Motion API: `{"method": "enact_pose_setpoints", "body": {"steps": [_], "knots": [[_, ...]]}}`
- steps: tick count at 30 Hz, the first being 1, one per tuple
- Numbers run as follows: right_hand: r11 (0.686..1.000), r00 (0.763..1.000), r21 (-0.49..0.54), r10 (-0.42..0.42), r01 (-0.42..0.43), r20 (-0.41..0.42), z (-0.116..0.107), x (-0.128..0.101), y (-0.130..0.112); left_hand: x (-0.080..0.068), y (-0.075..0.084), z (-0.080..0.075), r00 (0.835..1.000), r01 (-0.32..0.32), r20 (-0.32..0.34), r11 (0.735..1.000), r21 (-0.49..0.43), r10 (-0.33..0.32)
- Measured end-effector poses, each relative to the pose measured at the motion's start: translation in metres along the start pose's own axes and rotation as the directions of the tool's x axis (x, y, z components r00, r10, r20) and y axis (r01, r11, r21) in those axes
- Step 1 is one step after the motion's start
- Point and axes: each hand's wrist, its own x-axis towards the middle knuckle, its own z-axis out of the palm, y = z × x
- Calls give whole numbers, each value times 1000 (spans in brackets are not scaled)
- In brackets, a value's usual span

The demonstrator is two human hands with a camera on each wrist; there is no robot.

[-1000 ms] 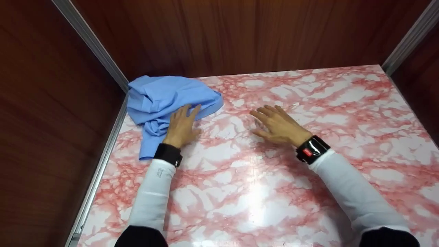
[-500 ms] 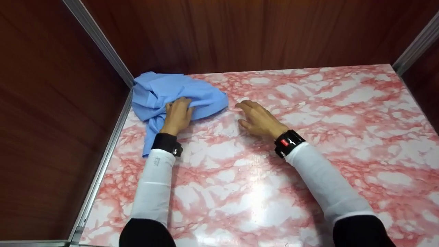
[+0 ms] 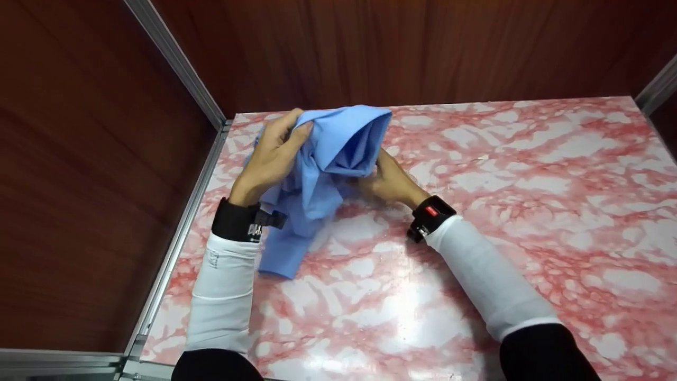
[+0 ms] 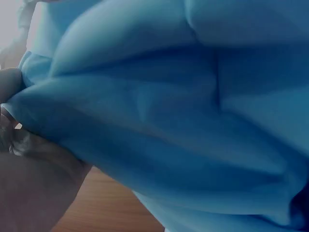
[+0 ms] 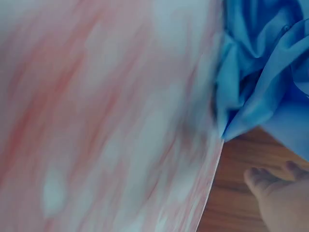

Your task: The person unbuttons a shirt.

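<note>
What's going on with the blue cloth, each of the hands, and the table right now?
blue cloth: bunched up, lifted at the top, its lower end trailing onto the table.
left hand: grips the cloth's upper left side, fingers curled round it.
right hand: against the cloth's right side, fingers hidden behind it, so its grip cannot be told.
table: pink marble-patterned, shiny, with a glare spot.

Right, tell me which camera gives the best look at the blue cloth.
The head view: it shows the whole blue cloth lifted off the marble table, gripped by the left hand, with the right hand under it. The left wrist view shows only close folds; the right wrist view catches a blurred corner.
</note>
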Motion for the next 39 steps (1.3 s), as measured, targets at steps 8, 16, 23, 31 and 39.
{"method": "enact_pose_setpoints", "body": {"steps": [8,16,23,31,39], "knots": [[953,981,245,-151,177,-121,-18,-2,-34,1,-2,3,993,92,-39,938,-335,-112],[922,981,354,-105,158,-165,-57,-30,-54,-18,-38,21,982,169,-77,983,-75,-175],[936,940,263,-152,236,-305,-74,-59,-59,-68,-49,94,994,68,-110,916,395,-26],[991,854,7,-113,135,-509,-87,-90,-60,-109,-32,168,978,-49,-127,771,635,167],[991,858,-97,-131,95,-496,-110,-113,-64,-96,-27,158,994,-54,-30,704,709,106]]}}
